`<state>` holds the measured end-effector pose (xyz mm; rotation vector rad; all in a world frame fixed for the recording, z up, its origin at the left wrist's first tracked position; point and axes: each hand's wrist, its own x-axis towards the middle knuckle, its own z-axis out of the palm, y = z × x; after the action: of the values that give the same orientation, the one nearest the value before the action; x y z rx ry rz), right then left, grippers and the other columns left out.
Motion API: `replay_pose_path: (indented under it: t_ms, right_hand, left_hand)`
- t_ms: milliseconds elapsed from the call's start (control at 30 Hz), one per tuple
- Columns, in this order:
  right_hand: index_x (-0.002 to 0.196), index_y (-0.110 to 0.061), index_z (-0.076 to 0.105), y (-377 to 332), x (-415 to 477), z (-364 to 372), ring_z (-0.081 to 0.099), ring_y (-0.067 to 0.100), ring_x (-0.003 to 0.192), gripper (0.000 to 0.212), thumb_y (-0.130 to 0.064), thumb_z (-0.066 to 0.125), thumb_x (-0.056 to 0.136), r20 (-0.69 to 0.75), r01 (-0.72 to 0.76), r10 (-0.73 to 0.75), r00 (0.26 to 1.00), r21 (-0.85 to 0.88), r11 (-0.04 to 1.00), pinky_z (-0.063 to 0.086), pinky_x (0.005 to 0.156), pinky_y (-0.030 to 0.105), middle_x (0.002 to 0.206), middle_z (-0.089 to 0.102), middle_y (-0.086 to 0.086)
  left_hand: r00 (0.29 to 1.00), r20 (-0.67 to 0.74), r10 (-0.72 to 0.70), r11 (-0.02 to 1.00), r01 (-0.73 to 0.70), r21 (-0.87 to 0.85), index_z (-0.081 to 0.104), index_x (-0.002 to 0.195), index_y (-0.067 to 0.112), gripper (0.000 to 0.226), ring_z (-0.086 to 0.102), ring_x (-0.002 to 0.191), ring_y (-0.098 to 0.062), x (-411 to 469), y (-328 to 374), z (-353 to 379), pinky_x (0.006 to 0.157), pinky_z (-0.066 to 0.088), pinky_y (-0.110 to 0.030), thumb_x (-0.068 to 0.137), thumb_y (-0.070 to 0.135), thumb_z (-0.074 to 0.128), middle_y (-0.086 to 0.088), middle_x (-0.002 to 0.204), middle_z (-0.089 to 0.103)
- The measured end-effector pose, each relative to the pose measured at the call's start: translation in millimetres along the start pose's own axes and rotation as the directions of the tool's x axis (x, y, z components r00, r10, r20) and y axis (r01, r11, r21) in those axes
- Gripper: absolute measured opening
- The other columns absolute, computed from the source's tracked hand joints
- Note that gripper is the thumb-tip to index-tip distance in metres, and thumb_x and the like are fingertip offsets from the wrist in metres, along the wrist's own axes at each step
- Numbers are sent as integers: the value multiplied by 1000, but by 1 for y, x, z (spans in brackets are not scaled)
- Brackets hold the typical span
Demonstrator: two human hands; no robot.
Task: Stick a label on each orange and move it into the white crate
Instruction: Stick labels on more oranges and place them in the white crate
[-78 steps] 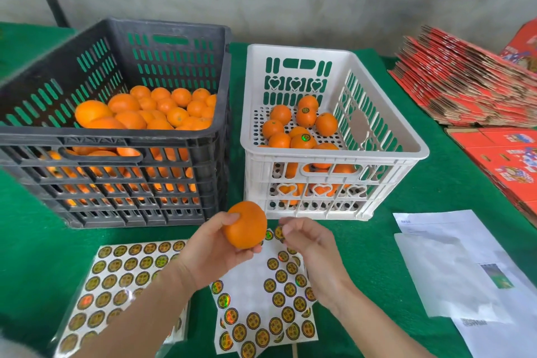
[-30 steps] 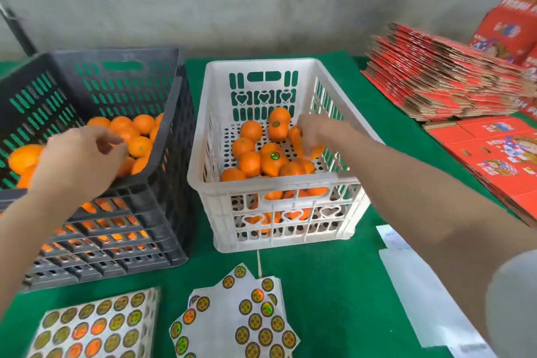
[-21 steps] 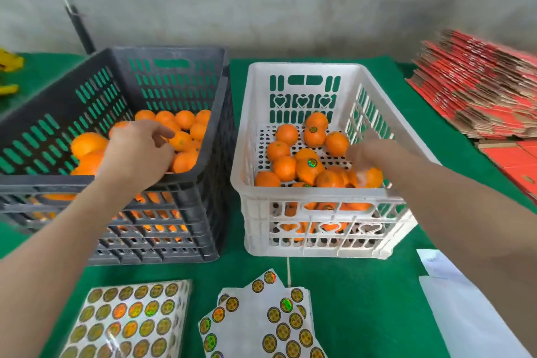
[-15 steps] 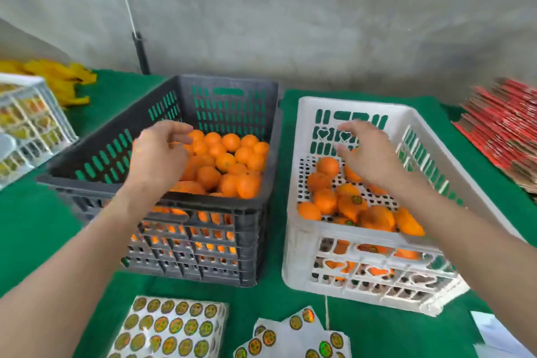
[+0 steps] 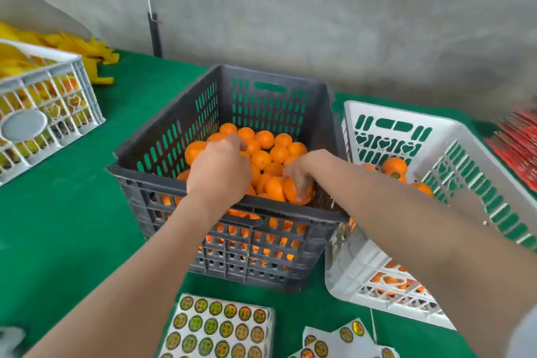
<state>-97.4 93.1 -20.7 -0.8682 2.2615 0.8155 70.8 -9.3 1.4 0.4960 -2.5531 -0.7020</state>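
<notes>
Label sheet (image 5: 218, 325) before crate (image 5: 139, 174), apparently apart.

The left grip (image 5: 219, 174) and the right grip (image 5: 299, 173) were bare hands. The left forearm (image 5: 130, 279) was uncovered along the whole length in view, and so was the right forearm (image 5: 392, 218). Higher up the right arm, at the lower right corner of the view, the edge of a pale, whitish sleeve (image 5: 524, 337) showed. It was blurred and looked plain.

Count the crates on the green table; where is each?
3. Dark grey crate in the middle; white crate just right of it; second white crate far left, partly cut off. None seems hidden.
</notes>
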Motion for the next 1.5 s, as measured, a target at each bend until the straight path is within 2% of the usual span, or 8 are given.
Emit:
replay_pose_path:
  t_ms: [200,433,667,800,933,1133,1233,1500]
  right_hand:
    - [129,-15,39,0,-28,-4,51,25,101,68,-20,77,73,-385,191,-45,922,350,917,45,73,35,116,51,6]
    - [124,-38,42,17,-154,54,49,17,121,76,-10,79,63,-787,777,121,605,617,127,49,93,35,137,42,-2]
    - [119,-22,52,-14,-203,175,62,23,104,77,-3,75,49,-738,741,210,642,526,-416,53,81,35,118,57,0]
    - [119,-20,50,-26,-205,216,58,21,111,78,-18,81,48,-665,704,235,709,643,-302,50,92,40,117,60,-3]
    - [114,-32,52,-33,-191,243,58,2,107,67,-25,85,56,-573,629,337,748,773,-81,49,90,26,115,61,-10]
    - [116,-5,61,-17,-145,307,59,24,108,30,-23,56,93,-258,235,184,948,962,139,46,93,34,115,64,10]
    - [52,-9,43,-25,-116,324,47,21,52,47,-27,52,94,-141,53,272,952,950,308,36,59,27,52,44,6]
    - [49,-17,37,-40,-90,317,41,13,45,44,-31,65,81,-154,13,314,937,913,409,36,48,23,46,36,-3]
  left_hand:
    - [999,-41,21,1000,-21,-18,57,121,13,28,63,77,-25,2,-7,0,59,53,-35,94,19,52,-8,96,67]
    - [966,-215,146,969,-183,-166,62,116,11,26,55,63,-6,-10,-8,-2,57,47,-20,91,14,58,2,82,62]
    - [941,-208,267,778,-338,-530,61,100,30,14,62,80,5,-90,42,1,68,44,-1,88,27,54,18,87,66]
    - [937,239,254,631,27,-775,61,106,35,29,65,89,2,-151,74,31,73,51,-12,82,52,58,17,99,69]
    - [711,689,143,512,542,-666,53,121,32,77,64,105,-21,-173,82,66,91,53,-43,52,47,83,-2,117,63]
    - [611,778,-149,322,774,-546,53,117,21,65,61,102,-28,-184,49,99,77,54,-35,57,11,77,-9,120,56]
    - [565,790,-240,234,823,-518,46,125,11,64,59,103,-27,-185,29,107,73,51,-33,68,5,73,-11,119,55]
    - [507,814,-284,170,862,-477,44,123,-1,75,57,105,-26,-191,12,120,76,49,-33,58,22,75,-13,117,56]
